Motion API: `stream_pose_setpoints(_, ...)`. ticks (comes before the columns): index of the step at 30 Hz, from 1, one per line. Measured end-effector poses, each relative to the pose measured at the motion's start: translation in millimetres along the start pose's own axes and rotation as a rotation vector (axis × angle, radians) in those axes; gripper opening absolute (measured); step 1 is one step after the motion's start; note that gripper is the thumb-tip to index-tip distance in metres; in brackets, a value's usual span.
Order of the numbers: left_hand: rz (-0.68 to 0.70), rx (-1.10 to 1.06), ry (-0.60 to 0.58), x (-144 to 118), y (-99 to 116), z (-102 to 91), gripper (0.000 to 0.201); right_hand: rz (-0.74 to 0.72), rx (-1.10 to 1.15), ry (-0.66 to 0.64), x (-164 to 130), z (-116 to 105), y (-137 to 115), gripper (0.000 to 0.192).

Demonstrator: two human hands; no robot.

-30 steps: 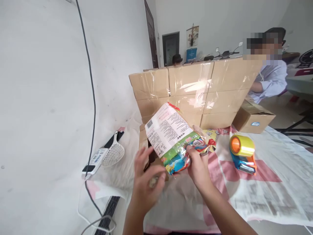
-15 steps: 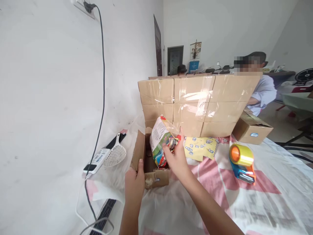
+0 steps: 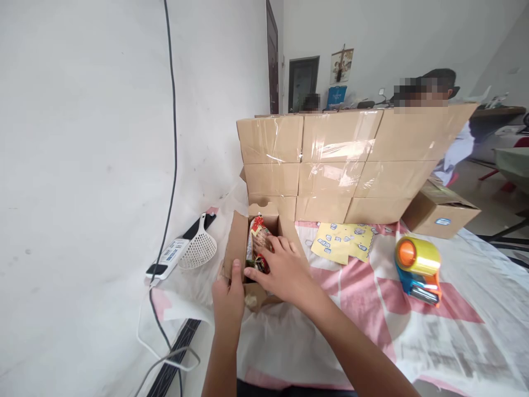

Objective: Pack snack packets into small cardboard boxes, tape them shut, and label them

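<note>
An opened cardboard box [image 3: 235, 242] stands on the table with its flaps up. My left hand [image 3: 228, 292] grips the box's near left flap, thumb on the inside. Inside the box lies a colourful snack bag [image 3: 257, 226], printed red and green, its lower part partly covered. My right hand [image 3: 283, 270] rests over the bag with fingers apart, reaching into the box near its right side. The palm side of that hand is hidden.
Stacked taped cartons [image 3: 330, 160] form a wall behind the box. A tape dispenser [image 3: 417, 270] and yellow sticker sheets [image 3: 343, 242] lie to the right, near a closed carton [image 3: 440, 207]. At left are a white slotted scoop [image 3: 199, 248] and a black cable [image 3: 171, 138].
The snack bag has gone from above the box down into it. My right hand has let it go and spread over it; the left still holds the flap. The view has shifted slightly.
</note>
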State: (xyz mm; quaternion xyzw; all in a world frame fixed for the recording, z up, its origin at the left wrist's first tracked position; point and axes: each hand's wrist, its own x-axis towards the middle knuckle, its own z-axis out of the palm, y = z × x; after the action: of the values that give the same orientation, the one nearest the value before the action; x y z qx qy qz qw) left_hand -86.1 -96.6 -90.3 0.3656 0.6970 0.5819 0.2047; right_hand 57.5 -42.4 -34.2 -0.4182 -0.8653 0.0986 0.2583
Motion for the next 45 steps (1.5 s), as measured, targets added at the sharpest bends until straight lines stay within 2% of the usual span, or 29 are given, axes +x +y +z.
stream_pose_setpoints(2,0.042,-0.080,0.022,0.2,0.3,0.8,0.051,-0.056,0.046,0.108,-8.7,0.1,1.6,0.053)
stream_pose_setpoints(6,0.022,-0.262,0.033,0.7,4.9,6.2,0.049,-0.418,0.071,0.220,-35.3,10.9,0.7,0.028)
stream_pose_setpoints(8,-0.025,-0.338,0.051,0.2,4.8,8.4,0.049,-0.530,0.047,0.273,-46.1,20.3,-1.0,0.014)
stream_pose_setpoints(10,-0.057,-0.398,0.070,-2.8,0.8,6.8,0.051,-0.543,0.063,0.348,-51.6,28.3,-2.8,0.004)
stream_pose_setpoints(12,-0.034,-0.424,0.063,-10.2,-5.6,-0.6,0.054,-0.510,0.135,0.390,-52.8,32.1,-4.9,0.005)
stream_pose_setpoints(15,0.109,-0.318,-0.107,-27.4,-12.5,-20.9,0.051,-0.495,0.216,0.392,-51.7,31.6,-10.8,0.008)
stream_pose_setpoints(17,0.187,-0.177,-0.251,-37.1,-12.7,-35.9,0.042,-0.520,0.231,0.375,-51.7,30.8,-16.9,0.001)
stream_pose_setpoints(20,0.275,-0.050,-0.296,-39.2,-11.0,-54.2,0.030,-0.571,0.254,0.330,-53.3,31.0,-25.5,0.008)
stream_pose_setpoints(22,0.311,-0.026,-0.223,-31.4,-12.3,-63.1,0.032,-0.602,0.251,0.301,-55.2,29.9,-27.2,0.024)
stream_pose_setpoints(24,0.264,0.003,-0.080,-18.1,-15.4,-69.6,0.034,-0.612,0.247,0.306,-58.2,26.1,-23.0,0.037)
stream_pose_setpoints(28,0.068,-0.073,0.234,26.6,-16.2,-70.1,0.034,-0.524,0.285,0.425,-68.5,15.2,6.6,0.029)
stream_pose_setpoints(30,0.076,-0.152,0.296,62.9,-13.4,-58.6,0.033,-0.437,0.279,0.542,-74.1,14.2,29.4,0.028)
stream_pose_setpoints(32,0.121,-0.154,0.273,108.4,-11.7,-36.2,0.028,-0.328,0.259,0.655,-78.0,19.3,53.2,0.029)
stream_pose_setpoints(35,0.107,-0.132,0.231,181.6,-15.3,15.4,0.022,-0.174,0.260,0.758,-79.4,35.2,81.2,0.028)
stream_pose_setpoints(38,0.077,-0.061,0.149,238.8,-24.7,71.8,0.023,-0.058,0.283,0.783,-78.0,49.6,92.3,0.023)
stream_pose_setpoints(41,0.064,0.038,0.044,269.4,-36.1,110.2,0.032,-0.043,0.282,0.760,-77.4,55.2,91.2,0.019)
stream_pose_setpoints(43,0.069,0.100,-0.005,278.5,-42.7,120.5,0.035,-0.021,0.302,0.727,-78.4,56.2,89.8,0.016)
stream_pose_setpoints(45,0.087,0.150,-0.021,282.3,-47.2,119.8,0.035,0.060,0.357,0.683,-80.7,57.6,90.5,0.015)
